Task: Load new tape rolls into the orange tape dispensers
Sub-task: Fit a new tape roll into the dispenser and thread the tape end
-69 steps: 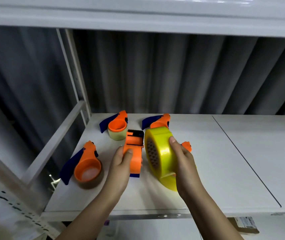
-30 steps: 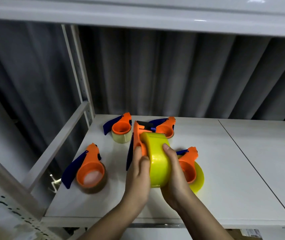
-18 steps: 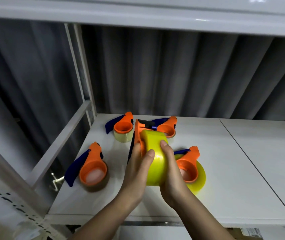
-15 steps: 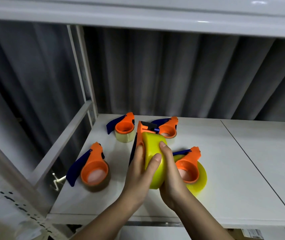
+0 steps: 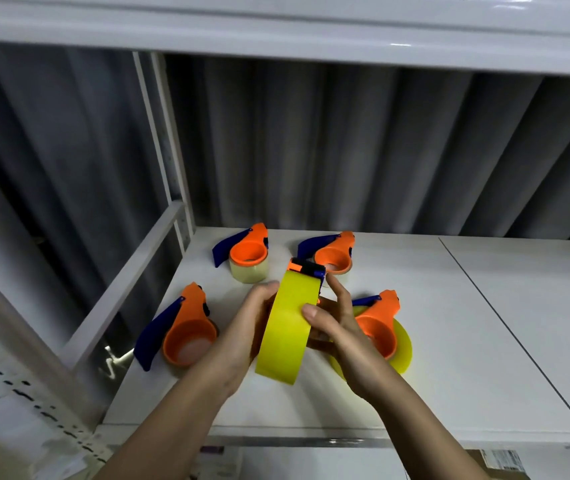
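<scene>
A yellow tape roll (image 5: 285,329) stands on edge above the white shelf (image 5: 467,341), seated on an orange dispenser (image 5: 304,266) whose top end shows behind it. My left hand (image 5: 245,334) grips the roll's left side. My right hand (image 5: 333,327) holds its right side, thumb on the tape face, fingers spread behind. Most of this dispenser is hidden by the roll and my hands.
Several other orange and blue dispensers lie on the shelf: one at the front left (image 5: 181,332), two at the back (image 5: 247,252) (image 5: 333,256), and one on a yellow roll (image 5: 380,329) right of my hands. A white upright post (image 5: 165,150) stands at the left.
The roll and the dispenser were apart, one in each hand, and came together. Now both hands hold them as one, tilted, and my right fingers have opened out behind the roll.
</scene>
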`<state>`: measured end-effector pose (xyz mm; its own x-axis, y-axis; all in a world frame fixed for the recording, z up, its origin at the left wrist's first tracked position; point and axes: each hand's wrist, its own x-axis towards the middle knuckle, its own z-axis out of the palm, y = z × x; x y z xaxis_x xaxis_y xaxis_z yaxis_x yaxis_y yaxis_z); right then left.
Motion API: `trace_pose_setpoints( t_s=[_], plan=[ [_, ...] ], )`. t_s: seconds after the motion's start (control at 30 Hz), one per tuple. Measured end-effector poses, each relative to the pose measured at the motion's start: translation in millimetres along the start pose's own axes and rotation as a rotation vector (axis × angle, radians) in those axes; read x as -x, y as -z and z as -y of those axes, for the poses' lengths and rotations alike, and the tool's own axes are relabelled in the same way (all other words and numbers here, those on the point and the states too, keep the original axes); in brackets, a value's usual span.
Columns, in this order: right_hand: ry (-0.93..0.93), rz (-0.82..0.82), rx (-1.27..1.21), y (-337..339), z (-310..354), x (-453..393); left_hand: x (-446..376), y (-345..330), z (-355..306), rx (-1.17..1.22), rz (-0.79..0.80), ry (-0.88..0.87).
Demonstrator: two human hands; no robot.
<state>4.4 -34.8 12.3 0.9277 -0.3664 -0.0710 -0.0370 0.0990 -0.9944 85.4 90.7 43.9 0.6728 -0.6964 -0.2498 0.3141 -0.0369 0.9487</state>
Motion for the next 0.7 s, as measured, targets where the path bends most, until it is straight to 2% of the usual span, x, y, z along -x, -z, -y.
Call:
trace_pose_setpoints(
  t_s=[0.13, 0.27, 0.4, 0.53, 0.7],
  plan=[
    [0.023, -0.028, 0.021, -7, -7, -2, -7, 1, -6, -0.004, -0.03, 0.096],
    [0.052, -0.058, 0.072, -13, -8, 1, -9, -1, -1, 0.058, -0.096, 0.098],
    [0.058, -0.082, 0.102, -17, -7, 1, -6, -1, 8, 0.099, -0.124, 0.032],
    [-0.019, -0.057, 0.042, -12, -3, -3, -3, -4, 10, 0.079, -0.049, -0.028],
    [-0.194, 0.026, -0.039, 2, 3, -3, -4, 1, 27, -0.077, -0.001, -0.275]
  ],
)
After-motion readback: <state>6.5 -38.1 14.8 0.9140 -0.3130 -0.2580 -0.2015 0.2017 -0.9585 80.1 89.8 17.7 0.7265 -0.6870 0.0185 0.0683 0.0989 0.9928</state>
